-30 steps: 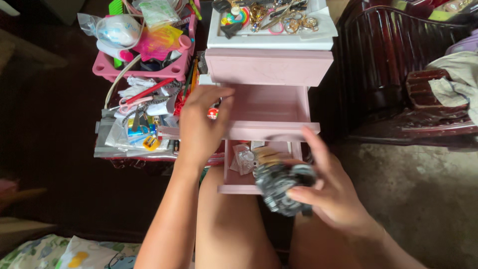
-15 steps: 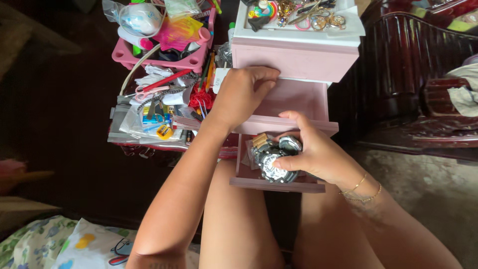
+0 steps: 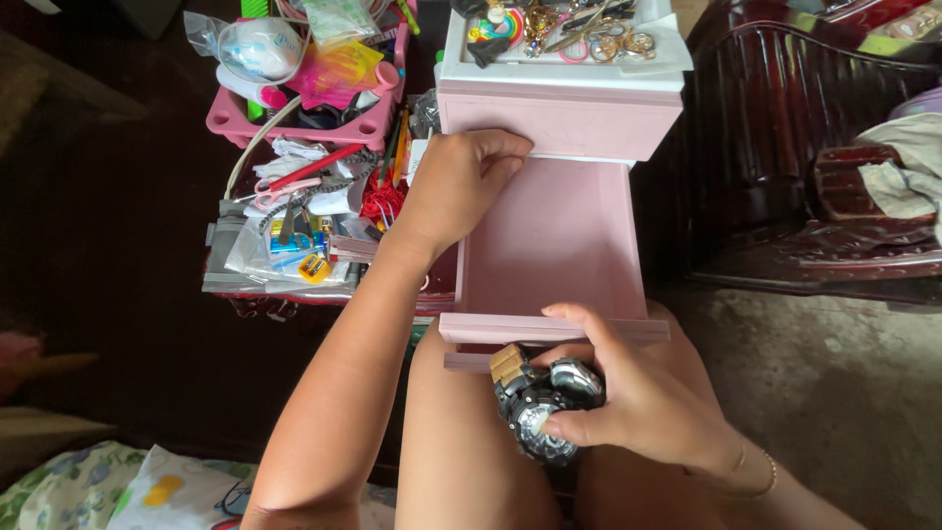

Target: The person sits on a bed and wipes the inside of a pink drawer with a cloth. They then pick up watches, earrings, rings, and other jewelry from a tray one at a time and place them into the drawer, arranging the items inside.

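The right hand [image 3: 638, 402] clutches a bundle of wristwatches [image 3: 545, 407] just short of the open pink drawer [image 3: 549, 245], which runs lengthwise away; the left hand [image 3: 461, 182] grips its far corner.

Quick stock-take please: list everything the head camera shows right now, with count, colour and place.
drawer unit: one, pink, top centre
open drawer: one, pink, pulled out, inside bare
tray of trinkets: one, white, on the unit
basket: one, pink, top left, full of clutter
stationery pile: one, mixed colours, below the basket
chair: one, dark wood, right
watches: a bunch, dark and silver, in right hand
left hand: on the unit's edge
right hand: at the drawer front
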